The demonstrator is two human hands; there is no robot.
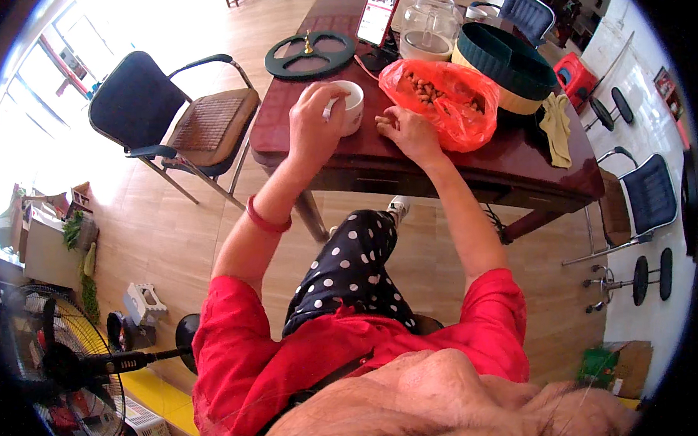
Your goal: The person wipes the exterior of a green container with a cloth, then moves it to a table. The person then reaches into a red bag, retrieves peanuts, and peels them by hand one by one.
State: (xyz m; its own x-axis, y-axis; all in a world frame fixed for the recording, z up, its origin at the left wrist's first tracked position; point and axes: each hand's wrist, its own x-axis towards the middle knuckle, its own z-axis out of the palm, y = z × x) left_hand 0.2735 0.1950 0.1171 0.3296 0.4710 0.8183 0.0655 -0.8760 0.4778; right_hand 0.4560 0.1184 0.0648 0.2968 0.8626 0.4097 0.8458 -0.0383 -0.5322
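Note:
A white mug stands near the front edge of the dark red table. My left hand is closed at its left side, with fingers at the handle and reaching over the rim. What is inside the mug cannot be made out. To the right of the mug, my right hand hovers low over the tabletop with its fingers curled together. Whatever may be between those fingertips is hidden. Just beyond that hand lies an opened red plastic bag with brown nuts, probably peanuts, in it.
Behind the mug lies a dark green divided lid with a gold knob. A propped phone, a clear glass jar, a green compartment box and a yellowish cloth sit farther back and right. Chairs flank the table; a fan stands lower left.

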